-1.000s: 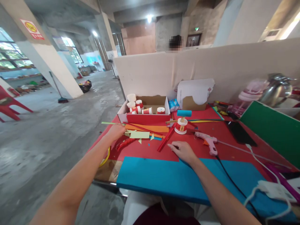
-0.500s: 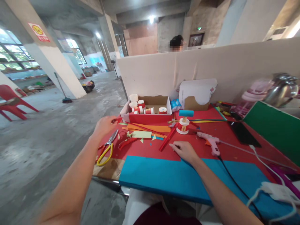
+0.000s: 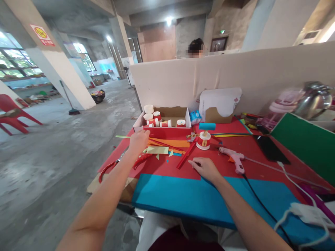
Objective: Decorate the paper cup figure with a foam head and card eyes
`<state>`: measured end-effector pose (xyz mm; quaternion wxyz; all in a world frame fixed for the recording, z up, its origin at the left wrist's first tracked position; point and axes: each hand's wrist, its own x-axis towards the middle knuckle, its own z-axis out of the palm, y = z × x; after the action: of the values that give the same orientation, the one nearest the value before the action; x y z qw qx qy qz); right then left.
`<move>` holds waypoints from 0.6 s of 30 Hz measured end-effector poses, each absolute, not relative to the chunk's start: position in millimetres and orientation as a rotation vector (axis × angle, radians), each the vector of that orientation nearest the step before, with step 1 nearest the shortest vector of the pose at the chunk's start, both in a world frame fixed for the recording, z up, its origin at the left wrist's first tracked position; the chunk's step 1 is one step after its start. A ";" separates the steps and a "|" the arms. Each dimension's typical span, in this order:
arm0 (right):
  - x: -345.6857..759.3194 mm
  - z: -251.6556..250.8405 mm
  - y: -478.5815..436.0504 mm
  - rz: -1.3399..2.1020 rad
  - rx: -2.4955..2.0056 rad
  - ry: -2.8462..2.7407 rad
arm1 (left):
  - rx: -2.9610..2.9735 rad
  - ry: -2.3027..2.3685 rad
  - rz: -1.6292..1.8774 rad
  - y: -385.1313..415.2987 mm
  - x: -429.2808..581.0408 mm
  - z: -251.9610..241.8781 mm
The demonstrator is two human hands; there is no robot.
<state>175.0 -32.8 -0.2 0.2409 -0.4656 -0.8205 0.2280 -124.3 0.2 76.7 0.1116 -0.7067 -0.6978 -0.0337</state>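
Observation:
My left hand (image 3: 139, 142) is over the far left part of the red table covering, with its fingers closed. A thin green paper strip (image 3: 123, 137) sticks out on its left side, past the table edge; the gripped end is hidden. Scissors (image 3: 104, 170) lie partly covered by my left forearm. My right hand (image 3: 205, 168) rests on the table, loosely bent and holding nothing. Beyond it stands a red and white paper cup (image 3: 203, 141) with a spring and a blue paper roll (image 3: 207, 126) on top. A red strip (image 3: 187, 153) lies between the hands.
Behind my left hand sits an open box (image 3: 167, 131) with several paper cups. Orange strips (image 3: 178, 143) and green paper pieces (image 3: 157, 150) lie before it. Right of my right hand are a pink glue gun (image 3: 235, 158) and a phone (image 3: 270, 149). Blue card (image 3: 178, 195) covers the front edge.
My left hand has moved right, from the table's left edge to the paper strips. The green strip now juts out to its left, and my forearm covers more of the scissors. My right hand stays put.

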 end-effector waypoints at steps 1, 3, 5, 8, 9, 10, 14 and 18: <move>175.1 -0.6 -32.8 0.619 -1.272 -2.244 | -2.109 -2.066 -0.028 0.0 -121.5 72.5; 175.3 -1.2 -32.8 0.611 -1.272 -2.239 | -2.187 -2.056 0.041 -1.6 -117.0 64.8; 175.2 -1.4 -32.8 0.609 -1.266 -2.240 | -2.330 -1.948 -0.021 -4.4 -112.5 57.8; 174.8 -0.8 -32.8 0.603 -1.267 -2.257 | -2.537 -1.736 -0.109 -8.0 -103.9 46.8; 174.7 -0.5 -32.8 0.600 -1.269 -2.261 | -2.551 -1.713 -0.102 -8.5 -100.8 42.9; 174.7 -0.4 -32.9 0.596 -1.272 -2.263 | -2.537 -1.722 -0.087 -8.5 -98.1 39.3; 175.0 -0.2 -33.7 0.601 -1.260 -2.256 | -2.495 -1.877 -0.103 -6.0 -94.4 32.5; 175.0 0.0 -35.2 0.601 -1.245 -2.253 | -2.361 -1.850 -0.343 -7.1 -99.6 42.6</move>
<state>175.0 -35.2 0.0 0.2466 -0.4565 -0.8260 0.2204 -99.6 -7.1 42.6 0.0614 -0.7806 -0.6116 -0.1134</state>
